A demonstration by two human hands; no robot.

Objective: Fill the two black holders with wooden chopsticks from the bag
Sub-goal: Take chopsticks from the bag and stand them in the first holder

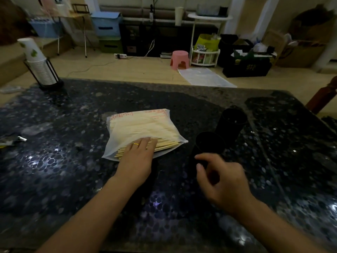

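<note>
A translucent white bag (142, 126) full of wooden chopsticks (164, 144) lies on the dark table, its open mouth facing me. My left hand (138, 157) lies flat on the chopstick ends at the bag's mouth, fingers straight. Two black holders stand to the right of the bag: a near one (209, 145) and a farther one (232, 123). My right hand (222, 178) hovers just in front of the near holder with its fingers loosely curled and nothing in them. Neither holder shows chopsticks inside.
The dark speckled table (73, 170) spreads all around. A rack of stacked paper cups (39, 64) stands at the far left corner. A small wrapper (12, 140) lies at the left edge. A pink stool (179, 59) and boxes sit on the floor beyond.
</note>
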